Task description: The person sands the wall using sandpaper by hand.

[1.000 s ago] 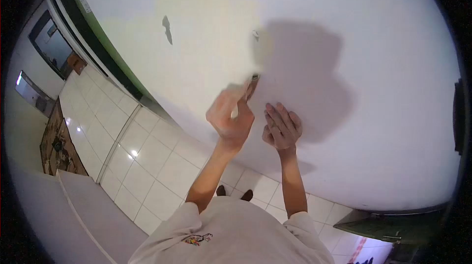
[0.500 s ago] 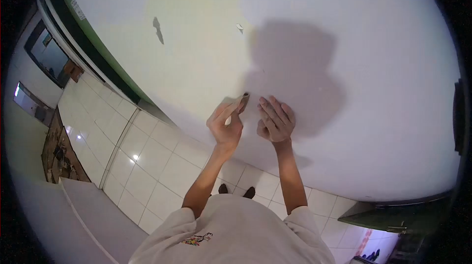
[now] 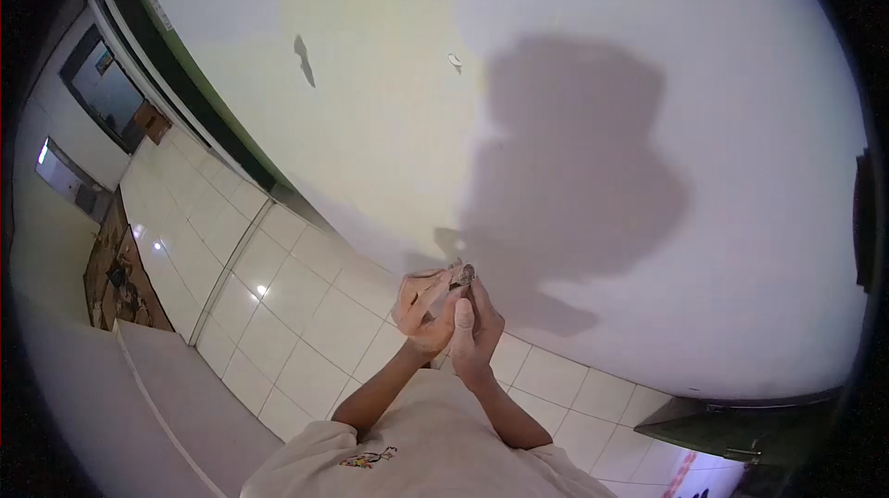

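Both hands are drawn together in front of the shirt, close to where the white wall (image 3: 370, 146) meets the tiled floor (image 3: 306, 340). Between them, at the fingertips, is a small brownish folded piece (image 3: 464, 275); I can't make out its material. The left hand (image 3: 423, 310) has its fingers bent over and pinched in on the piece, with barely any gap. The right hand (image 3: 477, 327) is cupped against the other side, thumb raised and fingers curled, but I can't tell whether it grips or merely steadies.

There's plenty of open wall on the far side of the hands and off to the right, much of it under the person's broad shadow (image 3: 574, 174). To the left, the wall stops at a dark green door frame (image 3: 218, 118), and beyond that the tiles run clear back to a cardboard box (image 3: 151, 123). A low partition (image 3: 199, 405) bounds the floor at near left; a green panel (image 3: 732, 428) juts in at near right.

The piece's rough end points away from the body, toward the wall. Its long axis seems to slant from near left to far right, though it is foreshortened and partly covered by fingers. Farther up the wall are a dark gouge (image 3: 304, 61) and a small pale chip (image 3: 455, 62).
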